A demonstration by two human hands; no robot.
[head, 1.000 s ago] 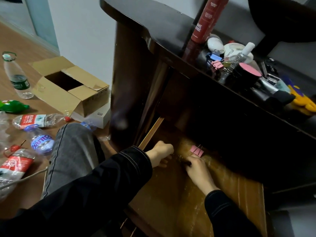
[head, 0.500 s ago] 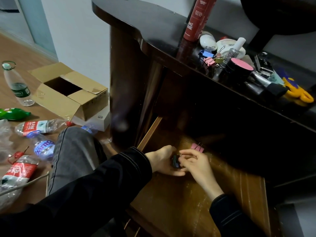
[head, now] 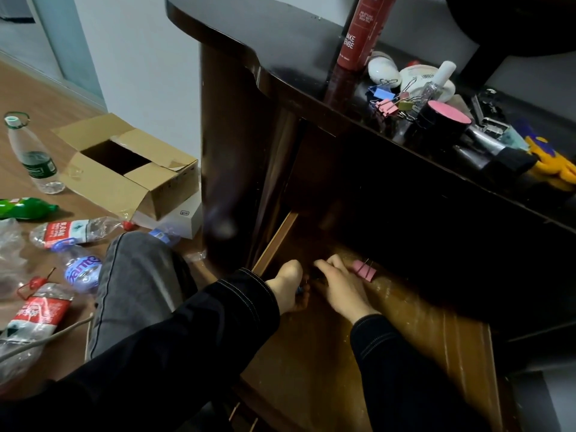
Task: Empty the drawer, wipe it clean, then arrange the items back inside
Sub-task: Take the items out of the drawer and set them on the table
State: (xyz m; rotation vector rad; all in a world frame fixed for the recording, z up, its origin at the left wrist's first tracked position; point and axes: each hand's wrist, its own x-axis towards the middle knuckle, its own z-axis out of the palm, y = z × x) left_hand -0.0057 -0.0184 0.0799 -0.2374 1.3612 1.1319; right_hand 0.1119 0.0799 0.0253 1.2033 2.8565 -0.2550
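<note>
drawer (head: 414, 335) stands pulled out under the dark desk (head: 280, 42), its wooden bottom nearly bare and streaked with dust. one pink binder clip (head: 363, 270) lies on that bottom toward the back, just beside the right hand (head: 341, 288). the left hand (head: 288, 288) sits by the drawer's left wall, fingers curled round what looks like a small clip (head: 299, 289); only a speck of blue and a thin wire show, the rest is hidden. the right hand's fingers bend down toward the dark gap between the two hands, and whether they pinch anything there cannot be told.

this reads as the tail end of the emptying step: the last loose bits are being gathered, and wiping is not yet begun, with no cloth in sight. the next move likely calls for a fingertip pinch on the pink binder clip, then a lift to the desk top, where a heap of coloured clips (head: 389, 102) lies near a red can (head: 363, 29) and a pink-lidded jar (head: 445, 120). down on the floor, well apart, sit an open cardboard box (head: 124, 169) and scattered plastic bottles (head: 71, 232).
</note>
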